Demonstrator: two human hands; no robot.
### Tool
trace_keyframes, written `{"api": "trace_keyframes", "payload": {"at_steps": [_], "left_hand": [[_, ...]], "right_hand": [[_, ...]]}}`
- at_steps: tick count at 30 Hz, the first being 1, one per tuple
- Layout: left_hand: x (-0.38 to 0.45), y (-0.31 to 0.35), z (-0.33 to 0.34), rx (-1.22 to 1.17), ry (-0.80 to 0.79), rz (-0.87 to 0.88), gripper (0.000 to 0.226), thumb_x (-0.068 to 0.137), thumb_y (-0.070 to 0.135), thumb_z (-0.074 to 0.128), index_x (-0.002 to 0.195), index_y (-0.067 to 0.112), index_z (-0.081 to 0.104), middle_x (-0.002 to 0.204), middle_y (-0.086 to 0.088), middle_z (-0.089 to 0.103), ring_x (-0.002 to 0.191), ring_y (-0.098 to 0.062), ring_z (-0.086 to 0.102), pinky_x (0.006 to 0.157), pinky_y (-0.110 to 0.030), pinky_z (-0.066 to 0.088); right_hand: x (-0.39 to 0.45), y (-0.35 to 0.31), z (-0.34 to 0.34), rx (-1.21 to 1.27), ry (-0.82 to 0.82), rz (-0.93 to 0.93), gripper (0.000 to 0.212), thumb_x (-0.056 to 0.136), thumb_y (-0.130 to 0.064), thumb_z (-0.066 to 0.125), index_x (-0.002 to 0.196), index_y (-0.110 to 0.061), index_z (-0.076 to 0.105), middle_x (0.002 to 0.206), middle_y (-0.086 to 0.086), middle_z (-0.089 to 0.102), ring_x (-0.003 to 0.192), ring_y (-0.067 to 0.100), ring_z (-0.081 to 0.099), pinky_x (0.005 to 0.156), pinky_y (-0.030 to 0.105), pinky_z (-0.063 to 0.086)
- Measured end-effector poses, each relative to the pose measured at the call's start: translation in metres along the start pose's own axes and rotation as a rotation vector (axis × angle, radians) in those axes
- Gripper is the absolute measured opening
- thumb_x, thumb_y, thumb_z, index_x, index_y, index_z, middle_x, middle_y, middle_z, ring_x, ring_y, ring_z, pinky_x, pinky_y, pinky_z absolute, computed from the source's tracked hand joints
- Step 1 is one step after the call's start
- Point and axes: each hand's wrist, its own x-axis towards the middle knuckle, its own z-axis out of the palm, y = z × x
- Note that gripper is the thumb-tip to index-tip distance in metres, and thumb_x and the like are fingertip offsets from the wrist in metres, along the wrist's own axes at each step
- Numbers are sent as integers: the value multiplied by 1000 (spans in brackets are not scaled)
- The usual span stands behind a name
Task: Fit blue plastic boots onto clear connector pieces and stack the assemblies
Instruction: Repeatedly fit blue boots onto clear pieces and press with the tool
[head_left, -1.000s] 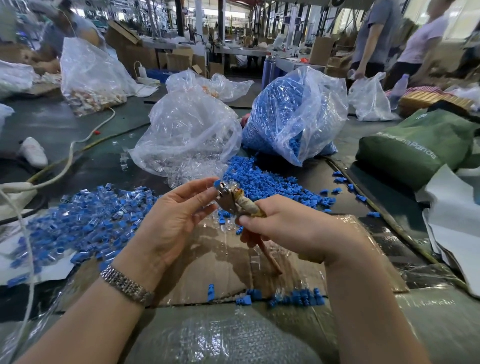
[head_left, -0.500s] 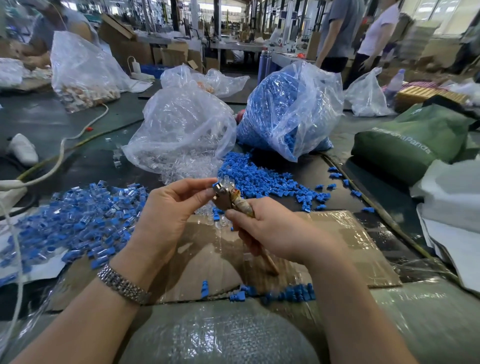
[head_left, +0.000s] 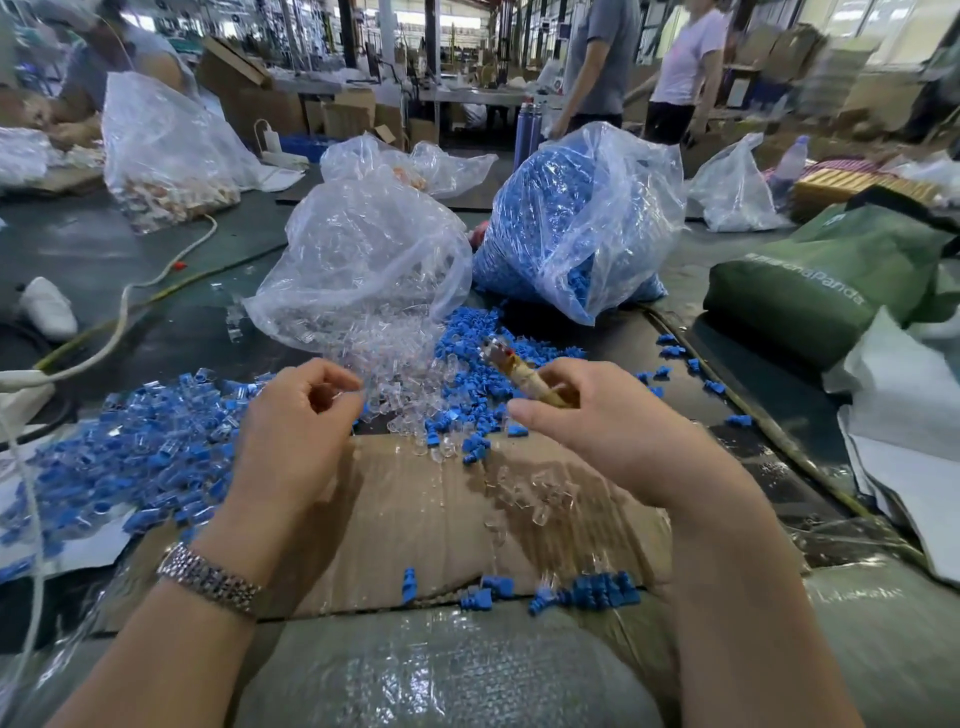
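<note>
My left hand (head_left: 298, 415) hovers over the edge of the clear connector pieces (head_left: 400, 374), its fingers curled; whether it pinches a clear piece I cannot tell. My right hand (head_left: 597, 431) grips a wooden-handled tool (head_left: 524, 376) whose tip points up and left. Loose blue boots (head_left: 478, 364) lie scattered beyond both hands. A heap of finished blue-and-clear assemblies (head_left: 140, 441) lies to the left. The cardboard sheet (head_left: 441, 509) lies under my hands, with a few blue boots (head_left: 597, 592) at its near edge.
A clear bag of connector pieces (head_left: 363, 249) and a bag of blue boots (head_left: 576, 218) stand behind. A green bag (head_left: 821, 291) lies at the right, white cables (head_left: 119, 322) at the left. People stand at the back (head_left: 608, 62).
My hands have drawn apart. The left hand left the tool's tip and moved left towards the clear pieces. The right hand moved right with the tool.
</note>
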Motion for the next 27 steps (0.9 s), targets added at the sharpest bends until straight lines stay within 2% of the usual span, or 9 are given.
{"api": "trace_keyframes", "payload": {"at_steps": [3, 6, 8, 9, 12, 16, 20, 24, 27], "left_hand": [[0, -1, -6, 505, 59, -7, 10, 89, 23, 63, 81, 24, 68, 89, -1, 50, 93, -30, 55, 86, -46, 42], [-1, -3, -6, 698, 9, -42, 14, 92, 21, 59, 86, 23, 72, 93, -3, 41, 105, -33, 47, 93, -49, 29], [-4, -1, -1, 590, -10, 97, 11, 91, 18, 62, 88, 22, 71, 93, -1, 44, 102, -28, 46, 90, -46, 34], [-6, 1, 3, 486, -40, 185, 10, 91, 15, 63, 90, 22, 71, 93, 0, 47, 99, -23, 47, 85, -40, 39], [-11, 8, 17, 284, -264, 358, 21, 95, 12, 59, 108, 23, 71, 102, 7, 55, 94, -7, 49, 76, -14, 37], [-14, 4, 31, 327, -434, 491, 33, 101, 23, 53, 129, 35, 63, 119, 15, 55, 108, 0, 48, 87, -12, 39], [-15, 1, 35, 357, -427, 567, 28, 95, 35, 60, 122, 37, 67, 102, 24, 52, 96, 2, 46, 74, -9, 35], [-16, 2, 35, 325, -431, 533, 18, 91, 34, 71, 107, 37, 66, 87, 30, 47, 84, 8, 48, 81, -13, 43], [-18, 6, 32, 260, -451, 471, 14, 90, 28, 73, 98, 37, 65, 86, 27, 55, 83, 10, 54, 73, -10, 45]], "right_hand": [[10, 13, 3, -273, 107, 118, 26, 92, -43, 69, 90, -20, 57, 87, 2, 62, 76, 18, 58, 64, 35, 46], [19, 26, 13, -440, 69, 285, 32, 93, -43, 67, 98, -15, 54, 111, 12, 60, 104, 33, 57, 95, 50, 50], [22, 29, 16, -510, 39, 341, 37, 93, -48, 66, 106, -16, 53, 120, 14, 57, 113, 35, 53, 102, 54, 46], [23, 29, 17, -526, 27, 356, 42, 93, -51, 65, 111, -15, 54, 123, 13, 56, 116, 35, 51, 103, 55, 45], [24, 31, 21, -544, 20, 373, 55, 91, -59, 64, 120, -14, 55, 130, 14, 54, 123, 35, 47, 105, 56, 43], [23, 17, 30, -561, 120, 248, 57, 90, -60, 66, 131, -22, 53, 136, 7, 45, 131, 29, 41, 109, 56, 34], [23, -5, 44, -360, 19, -53, 18, 92, -41, 71, 108, -36, 66, 109, -11, 60, 107, 14, 57, 104, 49, 41], [23, -10, 54, -535, -81, -113, 16, 95, -23, 65, 107, -31, 71, 109, -5, 63, 108, 23, 59, 101, 42, 40], [23, -10, 53, -528, -91, -119, 12, 97, -17, 62, 104, -23, 70, 108, 1, 63, 106, 25, 59, 99, 42, 44]]}}
